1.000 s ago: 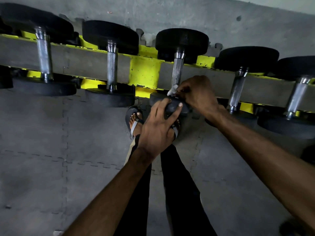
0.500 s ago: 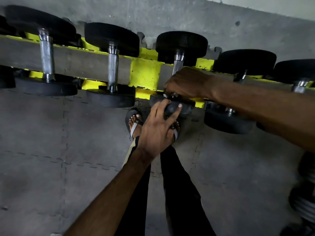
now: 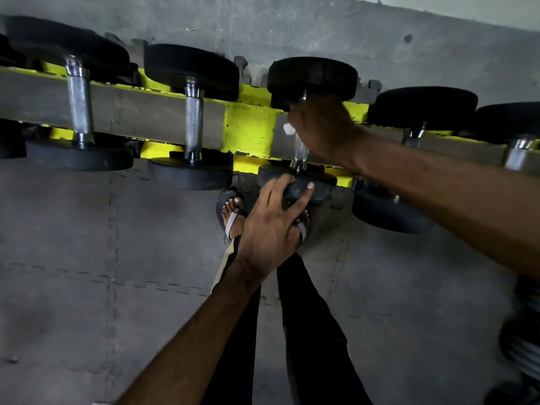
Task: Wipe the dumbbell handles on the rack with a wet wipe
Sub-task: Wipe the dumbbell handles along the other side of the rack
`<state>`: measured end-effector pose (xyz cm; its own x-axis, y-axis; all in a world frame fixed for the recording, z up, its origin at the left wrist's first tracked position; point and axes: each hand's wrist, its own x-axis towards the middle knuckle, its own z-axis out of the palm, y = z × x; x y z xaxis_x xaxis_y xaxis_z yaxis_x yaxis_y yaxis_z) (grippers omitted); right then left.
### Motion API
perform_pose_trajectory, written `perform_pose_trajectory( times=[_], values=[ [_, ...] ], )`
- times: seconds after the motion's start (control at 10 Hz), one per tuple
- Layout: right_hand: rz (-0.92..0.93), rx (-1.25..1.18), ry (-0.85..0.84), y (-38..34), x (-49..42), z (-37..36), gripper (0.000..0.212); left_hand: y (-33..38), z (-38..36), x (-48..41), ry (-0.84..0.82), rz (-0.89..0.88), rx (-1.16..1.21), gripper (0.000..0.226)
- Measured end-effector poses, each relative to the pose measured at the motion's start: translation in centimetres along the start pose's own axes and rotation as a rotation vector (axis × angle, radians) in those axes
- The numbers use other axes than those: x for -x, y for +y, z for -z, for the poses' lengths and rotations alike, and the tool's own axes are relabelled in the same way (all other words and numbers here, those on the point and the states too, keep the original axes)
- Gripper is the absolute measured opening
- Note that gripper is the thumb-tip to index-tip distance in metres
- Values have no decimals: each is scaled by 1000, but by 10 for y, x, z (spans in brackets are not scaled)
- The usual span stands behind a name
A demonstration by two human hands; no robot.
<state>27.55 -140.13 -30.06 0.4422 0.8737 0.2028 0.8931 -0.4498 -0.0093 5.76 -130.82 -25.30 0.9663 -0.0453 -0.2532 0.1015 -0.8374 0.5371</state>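
Several black dumbbells with chrome handles lie across a yellow and grey rack [image 3: 251, 133]. My right hand [image 3: 321, 130] is curled round the upper part of the middle dumbbell's handle [image 3: 301, 154], holding a white wet wipe [image 3: 289, 129] whose corner sticks out at the left of my fingers. My left hand [image 3: 271, 226] grips the near black head [image 3: 318, 185] of that same dumbbell, fingers spread over its rim. The far head [image 3: 312, 80] sits above my right hand. Most of the wipe is hidden in my fist.
Two dumbbells [image 3: 79, 103] [image 3: 193, 121] lie to the left on the rack and two more [image 3: 415, 133] to the right. Grey interlocking floor mats [image 3: 87, 273] lie below. My sandalled feet [image 3: 230, 211] stand under the rack. A blurred dark object [image 3: 523, 337] sits at the right edge.
My right hand slid with the wipe from the lower end of the middle handle up toward the far head. My left hand stayed on the near head.
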Motion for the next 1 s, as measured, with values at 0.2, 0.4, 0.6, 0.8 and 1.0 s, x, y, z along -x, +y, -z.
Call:
perform_pose_trajectory(
  times=[0.2, 0.4, 0.6, 0.8, 1.0],
  values=[
    [-359, -312, -263, -14, 15, 31, 37, 0, -2, -1, 15, -9, 0, 78],
    [-999, -400, -94, -26, 23, 10, 18, 0, -2, 0, 10, -12, 5, 79],
    [-1488, -766, -146, -11, 10, -11, 27, 0, -3, 0, -15, 10, -10, 73],
    [-1882, -1536, -74, 6, -3, -23, 16, -1, -5, 2, -29, 15, -22, 77],
    [-1821, -1736, -211, 9, 11, -35, 31, 1, -5, 1, -40, 28, -27, 81]
  ],
)
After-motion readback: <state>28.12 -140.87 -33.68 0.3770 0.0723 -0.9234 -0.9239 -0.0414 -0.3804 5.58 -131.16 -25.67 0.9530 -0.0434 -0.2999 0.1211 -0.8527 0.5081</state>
